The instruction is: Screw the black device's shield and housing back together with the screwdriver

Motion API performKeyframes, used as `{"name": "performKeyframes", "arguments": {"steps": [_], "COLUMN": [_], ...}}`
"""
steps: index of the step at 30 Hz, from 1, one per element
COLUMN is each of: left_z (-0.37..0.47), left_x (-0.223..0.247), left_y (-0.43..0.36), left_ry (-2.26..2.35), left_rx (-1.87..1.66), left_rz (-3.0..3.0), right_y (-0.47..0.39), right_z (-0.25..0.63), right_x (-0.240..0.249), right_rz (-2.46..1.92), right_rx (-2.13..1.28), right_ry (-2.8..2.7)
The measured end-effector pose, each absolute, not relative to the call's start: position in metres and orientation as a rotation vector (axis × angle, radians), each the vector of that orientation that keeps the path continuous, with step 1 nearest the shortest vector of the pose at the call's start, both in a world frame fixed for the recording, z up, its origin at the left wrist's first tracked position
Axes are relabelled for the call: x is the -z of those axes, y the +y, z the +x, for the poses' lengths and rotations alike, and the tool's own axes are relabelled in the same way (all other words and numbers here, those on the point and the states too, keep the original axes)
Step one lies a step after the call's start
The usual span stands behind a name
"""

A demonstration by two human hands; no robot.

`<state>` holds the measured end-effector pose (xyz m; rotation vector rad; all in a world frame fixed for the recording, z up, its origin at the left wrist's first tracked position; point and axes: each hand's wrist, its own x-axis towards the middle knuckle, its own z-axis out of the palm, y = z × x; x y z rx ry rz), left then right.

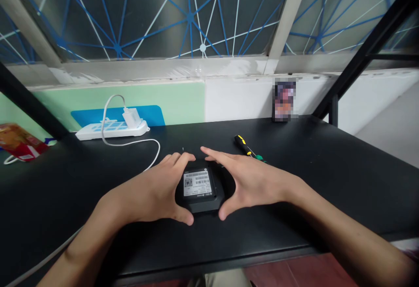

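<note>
A black box-shaped device (216, 191) with a white label bearing a QR code lies flat on the black table, between my two hands. What kind of device it is, I cannot make out. My left hand (163, 186) curves around its left side, thumb by the front corner and fingers above the back edge. On the other side, my right hand (248, 178) has its fingers stretched out over the far edge and its thumb near the front right corner. A dark gap shows between the right palm and the device. Both hands have thumb and fingers apart.
Behind my right hand lie a yellow-and-black screwdriver (242, 144) and a green-handled tool (259, 158), partly hidden. A white power strip (111, 129) with a plugged-in charger (131, 118) stands at the back left, its cable (159, 151) trailing forward. A red packet (22, 143) is far left.
</note>
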<state>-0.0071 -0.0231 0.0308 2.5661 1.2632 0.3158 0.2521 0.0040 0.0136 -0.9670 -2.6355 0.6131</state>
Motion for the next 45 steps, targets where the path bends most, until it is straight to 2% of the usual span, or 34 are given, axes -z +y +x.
{"name": "performKeyframes", "arguments": {"steps": [28,32,37,45], "left_z": [0.013,0.012,0.005,-0.002], "left_x": [-0.050,-0.049,-0.043,-0.037], "left_y": [-0.026,-0.026,-0.025,-0.026], "left_ry": [1.521,1.520,1.526,1.472], "left_rx": [0.164,0.178,0.103,0.026], "left_rz": [2.467,2.479,2.434,2.440], "right_y": [0.007,0.022,0.052,0.073], "right_z": [0.245,0.252,0.272,0.289], "right_x": [-0.011,-0.010,-0.009,0.009], "right_rz": [-1.046,-1.026,-1.325,-1.781], "right_rx": [-0.597,-0.427,0.016,0.262], "right_ry": [-2.691,-2.433,-1.951,-2.081]}}
